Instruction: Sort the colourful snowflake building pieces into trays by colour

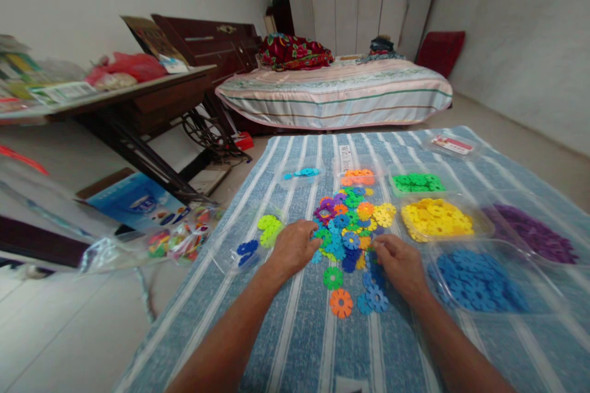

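Observation:
A loose pile of flower-shaped plastic discs (350, 239) in mixed colours lies on the striped cloth in front of me. At its left edge is my left hand (295, 247), its curled fingers slightly apart over blue and green discs. My right hand (400, 263) is on the pile's right side, thumb and fingers pinched together; whatever they hold is too small or hidden to name. Nearer me lie an orange disc (341, 304), a green disc (332, 278) and a few blue discs (377, 298).
Clear plastic boxes around the pile hold sorted discs: yellow (437, 218), blue (479, 279), purple (530, 232), green (418, 182), orange (358, 177), light blue (302, 173). On the left are lime discs (270, 230) and dark blue discs (247, 252). A lidded box (452, 145) sits at the far right.

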`<action>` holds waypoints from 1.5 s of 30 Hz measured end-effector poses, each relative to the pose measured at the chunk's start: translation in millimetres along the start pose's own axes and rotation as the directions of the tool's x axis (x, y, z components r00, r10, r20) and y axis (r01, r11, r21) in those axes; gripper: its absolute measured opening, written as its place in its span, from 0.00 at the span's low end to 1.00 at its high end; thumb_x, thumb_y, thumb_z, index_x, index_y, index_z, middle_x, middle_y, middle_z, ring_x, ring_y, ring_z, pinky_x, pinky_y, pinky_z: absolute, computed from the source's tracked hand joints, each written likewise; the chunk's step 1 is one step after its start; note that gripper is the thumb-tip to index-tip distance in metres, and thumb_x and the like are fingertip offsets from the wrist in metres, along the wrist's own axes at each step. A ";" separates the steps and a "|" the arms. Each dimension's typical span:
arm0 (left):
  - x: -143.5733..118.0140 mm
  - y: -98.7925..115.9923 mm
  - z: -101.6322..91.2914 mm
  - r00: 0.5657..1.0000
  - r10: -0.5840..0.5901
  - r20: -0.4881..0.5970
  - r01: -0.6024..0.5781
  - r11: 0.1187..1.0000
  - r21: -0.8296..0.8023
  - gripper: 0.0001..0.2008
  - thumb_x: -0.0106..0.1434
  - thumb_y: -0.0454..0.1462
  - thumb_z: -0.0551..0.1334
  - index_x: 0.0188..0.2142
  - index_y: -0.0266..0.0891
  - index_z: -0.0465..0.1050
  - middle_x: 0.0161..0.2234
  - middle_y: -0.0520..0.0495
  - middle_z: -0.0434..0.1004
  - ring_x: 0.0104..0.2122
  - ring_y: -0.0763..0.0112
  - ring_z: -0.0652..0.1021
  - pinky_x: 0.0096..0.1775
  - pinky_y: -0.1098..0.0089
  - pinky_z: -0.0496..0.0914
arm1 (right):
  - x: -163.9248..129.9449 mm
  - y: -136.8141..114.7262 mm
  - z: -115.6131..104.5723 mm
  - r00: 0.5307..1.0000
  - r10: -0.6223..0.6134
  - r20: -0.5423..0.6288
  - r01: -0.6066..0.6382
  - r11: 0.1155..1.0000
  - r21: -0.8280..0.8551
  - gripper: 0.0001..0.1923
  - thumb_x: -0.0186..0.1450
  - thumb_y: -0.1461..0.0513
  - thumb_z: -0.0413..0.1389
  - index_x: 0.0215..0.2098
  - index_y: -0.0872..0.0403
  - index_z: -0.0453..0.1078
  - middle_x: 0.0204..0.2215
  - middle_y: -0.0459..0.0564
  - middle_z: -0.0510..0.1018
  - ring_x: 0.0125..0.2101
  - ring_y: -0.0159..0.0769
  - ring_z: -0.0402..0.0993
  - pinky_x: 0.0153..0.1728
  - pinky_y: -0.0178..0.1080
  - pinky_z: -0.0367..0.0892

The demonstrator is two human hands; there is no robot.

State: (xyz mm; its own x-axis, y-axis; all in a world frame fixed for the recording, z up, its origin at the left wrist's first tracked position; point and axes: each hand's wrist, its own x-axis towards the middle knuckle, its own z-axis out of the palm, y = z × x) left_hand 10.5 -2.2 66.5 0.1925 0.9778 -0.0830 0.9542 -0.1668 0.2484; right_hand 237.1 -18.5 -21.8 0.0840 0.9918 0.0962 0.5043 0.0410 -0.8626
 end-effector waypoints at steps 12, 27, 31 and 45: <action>12.1 3.0 14.5 0.998 -0.023 0.059 0.022 1.000 0.013 0.11 0.53 0.38 0.61 0.37 0.40 0.74 0.35 0.45 0.73 0.37 0.65 0.75 0.37 0.70 0.65 | 0.2 -2.1 -0.4 1.000 -0.012 -0.012 0.012 1.000 -0.006 0.16 0.60 0.53 0.49 0.32 0.53 0.73 0.16 0.42 0.70 0.20 0.33 0.67 0.25 0.34 0.60; 3.3 -7.3 12.6 0.994 -0.108 -0.007 0.108 0.993 -0.057 0.14 0.51 0.35 0.61 0.39 0.39 0.73 0.37 0.46 0.74 0.37 0.66 0.74 0.39 0.70 0.66 | 0.6 -2.9 -1.1 1.000 -0.017 -0.010 0.017 1.000 -0.022 0.15 0.60 0.53 0.48 0.31 0.53 0.72 0.16 0.41 0.69 0.19 0.32 0.66 0.25 0.34 0.59; -1.6 -6.5 10.8 0.994 -0.111 0.023 0.111 0.994 -0.004 0.17 0.52 0.34 0.60 0.43 0.38 0.72 0.39 0.45 0.74 0.39 0.65 0.75 0.41 0.69 0.67 | 0.4 -2.7 -1.1 1.000 -0.007 -0.003 0.007 1.000 -0.018 0.15 0.60 0.53 0.48 0.31 0.53 0.72 0.16 0.42 0.69 0.20 0.33 0.67 0.25 0.34 0.60; -4.1 -5.7 5.6 0.987 -0.136 0.087 0.126 0.986 0.112 0.12 0.51 0.37 0.62 0.37 0.39 0.73 0.36 0.44 0.73 0.39 0.62 0.74 0.41 0.68 0.66 | 0.1 -3.4 -1.5 1.000 -0.020 -0.007 0.020 1.000 -0.015 0.16 0.60 0.53 0.48 0.31 0.53 0.72 0.16 0.42 0.70 0.20 0.33 0.68 0.25 0.34 0.60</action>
State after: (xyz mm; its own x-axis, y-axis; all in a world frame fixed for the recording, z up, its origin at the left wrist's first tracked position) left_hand 5.6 -6.0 60.0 0.0796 0.9767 -0.1994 0.9905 -0.0550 0.1260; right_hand 236.6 -18.8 -18.1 0.0795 0.9899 0.1170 0.5185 0.0592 -0.8530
